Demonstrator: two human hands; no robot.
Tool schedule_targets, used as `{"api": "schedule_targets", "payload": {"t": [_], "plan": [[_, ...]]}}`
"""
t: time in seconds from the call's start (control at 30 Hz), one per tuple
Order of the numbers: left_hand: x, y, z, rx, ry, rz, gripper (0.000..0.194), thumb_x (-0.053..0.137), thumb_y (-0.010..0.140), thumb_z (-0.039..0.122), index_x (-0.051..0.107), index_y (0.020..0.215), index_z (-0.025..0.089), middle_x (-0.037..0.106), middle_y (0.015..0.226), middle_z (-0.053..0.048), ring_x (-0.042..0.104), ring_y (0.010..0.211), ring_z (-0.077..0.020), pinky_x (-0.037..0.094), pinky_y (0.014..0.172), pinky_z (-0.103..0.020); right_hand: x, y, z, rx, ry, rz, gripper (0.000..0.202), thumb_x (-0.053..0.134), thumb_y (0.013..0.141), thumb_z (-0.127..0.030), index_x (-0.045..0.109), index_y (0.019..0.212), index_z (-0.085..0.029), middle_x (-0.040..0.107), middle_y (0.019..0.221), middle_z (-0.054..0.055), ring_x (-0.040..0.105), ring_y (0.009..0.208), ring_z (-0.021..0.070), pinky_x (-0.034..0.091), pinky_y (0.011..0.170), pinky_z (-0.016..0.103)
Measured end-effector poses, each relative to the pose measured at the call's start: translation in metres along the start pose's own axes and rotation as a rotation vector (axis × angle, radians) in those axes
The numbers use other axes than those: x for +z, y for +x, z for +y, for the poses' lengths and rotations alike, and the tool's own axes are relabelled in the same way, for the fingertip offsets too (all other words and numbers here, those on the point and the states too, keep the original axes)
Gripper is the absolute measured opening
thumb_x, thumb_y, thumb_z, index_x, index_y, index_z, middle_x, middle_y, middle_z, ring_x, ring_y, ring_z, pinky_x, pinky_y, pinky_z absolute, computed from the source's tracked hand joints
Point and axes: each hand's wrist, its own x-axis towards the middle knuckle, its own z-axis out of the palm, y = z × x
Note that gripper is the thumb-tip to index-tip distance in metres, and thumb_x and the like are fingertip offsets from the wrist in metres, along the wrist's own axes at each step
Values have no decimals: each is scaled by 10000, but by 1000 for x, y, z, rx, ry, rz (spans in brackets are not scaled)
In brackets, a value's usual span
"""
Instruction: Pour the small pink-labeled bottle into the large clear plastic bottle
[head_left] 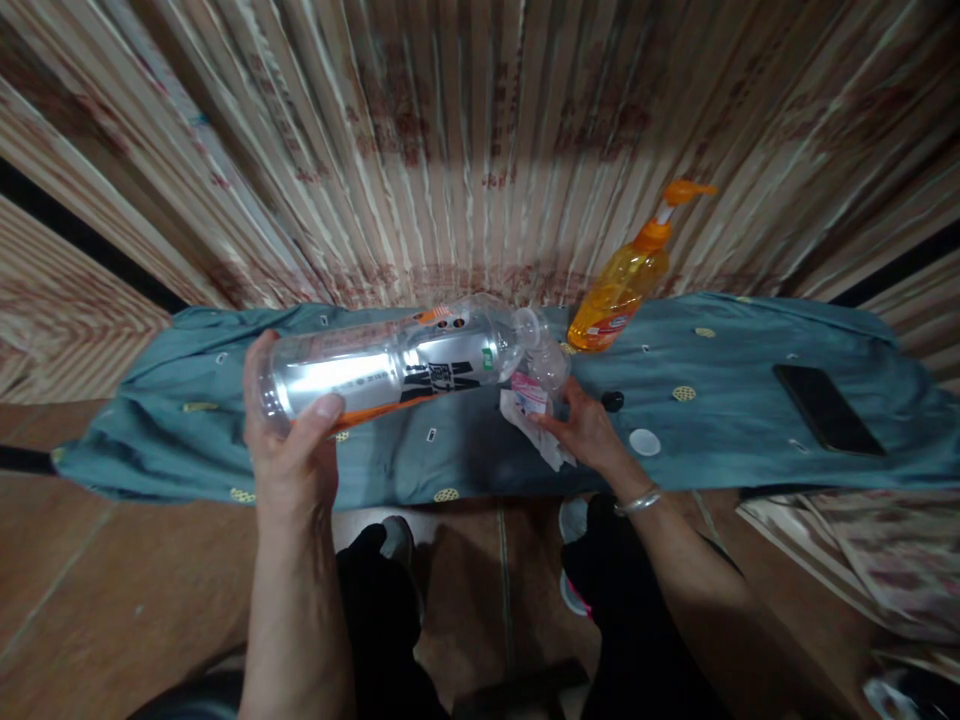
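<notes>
My left hand (292, 455) is wrapped round the base of a large clear plastic bottle (442, 362) with a silver and orange label. It lies nearly level in the air, tilted slightly, its neck pointing right. My right hand (589, 425) is closed on a small clear plastic bottle (551, 365) with a pink label. A crumpled white tissue (534, 430) is in the same grip. The mouths of the two bottles meet or overlap; I cannot tell whether they touch. A black cap (613, 401) and a white round lid (644, 442) lie just right of my right hand.
An orange pump bottle (616, 295) stands at the back of the narrow bench covered in teal cloth (390, 470). A black phone (827, 408) lies at the right. Behind the bench hangs a striped curtain (465, 180). My legs are below its front edge.
</notes>
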Motion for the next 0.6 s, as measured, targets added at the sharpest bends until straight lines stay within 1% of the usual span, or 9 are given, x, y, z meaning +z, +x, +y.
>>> {"api": "schedule_targets", "payload": {"t": [0.1,0.2,0.3,0.4,0.5,0.6], "plan": [[-1,0,-1,2,5,-2,967,1101,565,665,794,1463,477,720,1388,-9,708,1310,-355,471,1321,-703,-3,1,-2,11,8,-34,381,890,903,-423,691,1177,-249,851,1016,82,844,933,332,636,826,392],[-1,0,-1,10,13,-6,955,1090,586,668,787,1471,481,713,1379,-5,702,1319,-347,451,1336,-699,-4,2,-4,22,14,-47,371,884,905,-423,677,1163,-255,840,988,69,843,922,333,635,821,396],[-1,0,-2,11,15,-6,968,1078,582,690,777,1478,481,703,1398,-13,701,1306,-351,469,1317,-697,-4,2,-4,31,11,-37,374,892,898,-414,672,1155,-254,840,985,81,846,936,346,636,816,403],[0,0,-2,1,16,1,986,1082,565,692,777,1477,477,709,1399,-17,701,1297,-352,497,1297,-667,-3,2,-2,17,17,-22,386,901,892,-424,680,1159,-256,846,1011,93,851,956,355,647,828,417],[-1,-1,-2,-8,35,3,1002,1076,559,722,772,1482,481,716,1388,-25,700,1305,-362,511,1284,-662,-3,2,0,2,24,-18,392,897,894,-453,692,1167,-262,832,977,71,844,914,350,650,806,422],[-1,-1,-1,-14,45,0,1004,1065,564,745,767,1486,483,711,1390,-29,698,1304,-367,530,1261,-663,-2,1,1,-4,26,-3,381,906,889,-443,703,1164,-274,821,955,55,832,898,335,638,785,399]]}}
